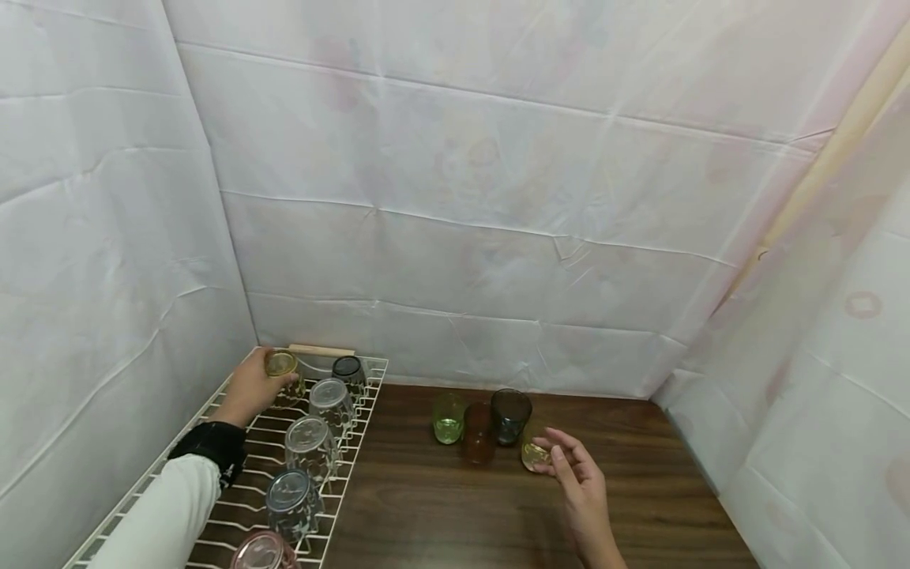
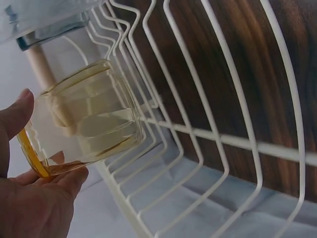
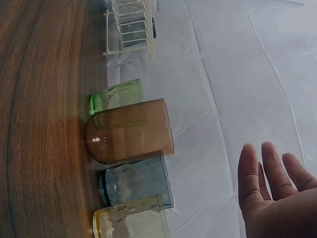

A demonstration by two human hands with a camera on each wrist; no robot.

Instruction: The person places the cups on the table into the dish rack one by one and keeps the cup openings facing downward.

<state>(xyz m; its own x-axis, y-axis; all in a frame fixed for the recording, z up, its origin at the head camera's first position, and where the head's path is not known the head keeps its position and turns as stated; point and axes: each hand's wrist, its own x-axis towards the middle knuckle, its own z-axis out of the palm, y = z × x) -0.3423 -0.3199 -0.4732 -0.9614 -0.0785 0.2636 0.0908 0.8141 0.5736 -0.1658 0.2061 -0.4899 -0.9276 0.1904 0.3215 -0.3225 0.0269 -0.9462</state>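
Observation:
At the far end of the white wire rack (image 1: 249, 490), my left hand (image 1: 252, 387) grips an upside-down yellow glass (image 1: 282, 365) near its base. In the left wrist view the glass (image 2: 94, 116) lies between thumb and fingers, its rim right at the wires. My right hand (image 1: 579, 482) has its fingers loosely extended and empty beside another yellow glass (image 1: 535, 456) on the wooden table (image 1: 441, 514). The right wrist view has the fingers apart from that yellow glass (image 3: 131, 220). Next to it stand a dark grey-blue glass (image 1: 510, 415), a brown glass (image 1: 479, 435) and a green glass (image 1: 448, 423), all upright.
Several more glasses stand upside down along the rack's right side: a dark one (image 1: 348, 371), clear ones (image 1: 330, 399), a grey-blue one (image 1: 290, 498) and a pink one (image 1: 265, 553). White sheeting (image 1: 455, 197) encloses the table at the back and both sides.

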